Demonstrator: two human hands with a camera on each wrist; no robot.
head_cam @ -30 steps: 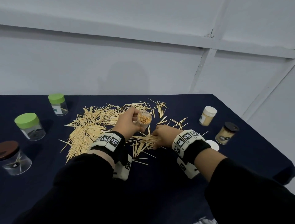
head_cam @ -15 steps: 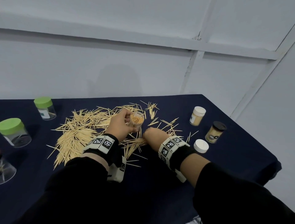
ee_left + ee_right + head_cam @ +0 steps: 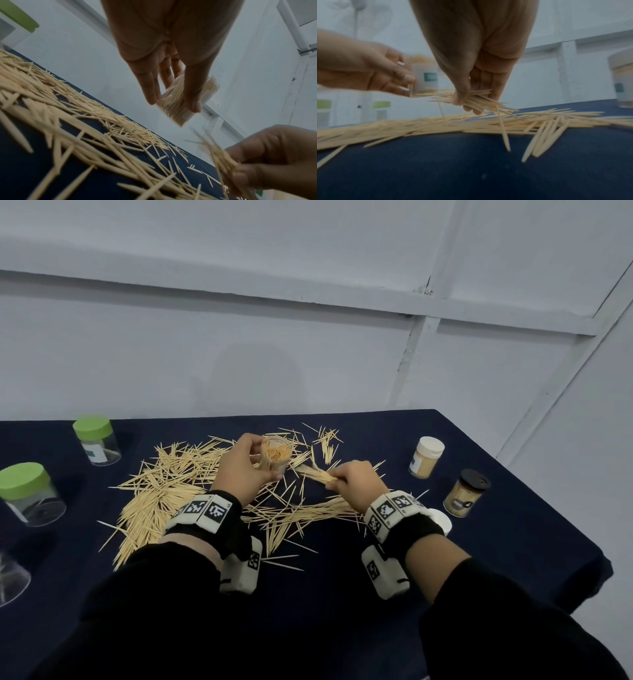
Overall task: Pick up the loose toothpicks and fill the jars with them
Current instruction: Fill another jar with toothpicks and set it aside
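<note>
Teal label (image 3: 430, 77) on jar (image 3: 275, 455); writing unreadable

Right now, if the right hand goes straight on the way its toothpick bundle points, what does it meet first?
Probably the open jar that the left hand holds up. The right hand pinches a toothpick bundle aimed toward it; depth is unclear, so the tips might pass beside the jar.

loose toothpicks (image 3: 164, 491) lying mid-desk (image 3: 513, 542) | left hand (image 3: 239, 470) holding open jar (image 3: 275, 455) above the pile | right hand (image 3: 356, 484) holding bundle (image 3: 313, 473) just right of that jar | two lidded jars (image 3: 96, 440) standing far left | two filled jars (image 3: 426, 457) standing right
</note>
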